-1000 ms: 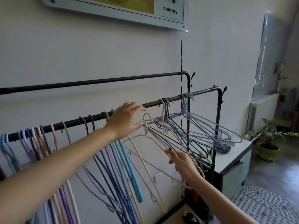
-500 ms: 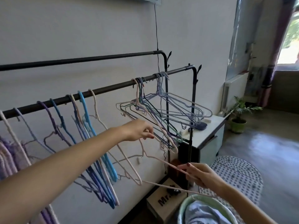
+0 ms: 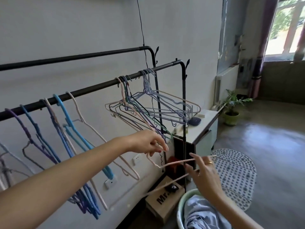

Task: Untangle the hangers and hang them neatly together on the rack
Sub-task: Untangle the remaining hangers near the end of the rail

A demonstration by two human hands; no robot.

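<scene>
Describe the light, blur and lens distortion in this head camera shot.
Head view: daylight floods in from the window, which is blown out, leaving a pale sheen on the floor. The wide lens bows the rack bar. The right hand and the pink hanger it holds are smeared by motion; the left hand is sharper.

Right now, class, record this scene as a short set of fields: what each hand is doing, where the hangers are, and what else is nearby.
left hand: pinches the hook end of the pink hanger
right hand: holds the same hanger's wires farther along
pink hanger: off the rack, lying roughly level between both hands
front rail: spaced hangers at left; tangled cluster near the right end
back rail: no hangers visible
below: basin holding blue cloth, cardboard box
task state: cluster not yet untangled
</scene>
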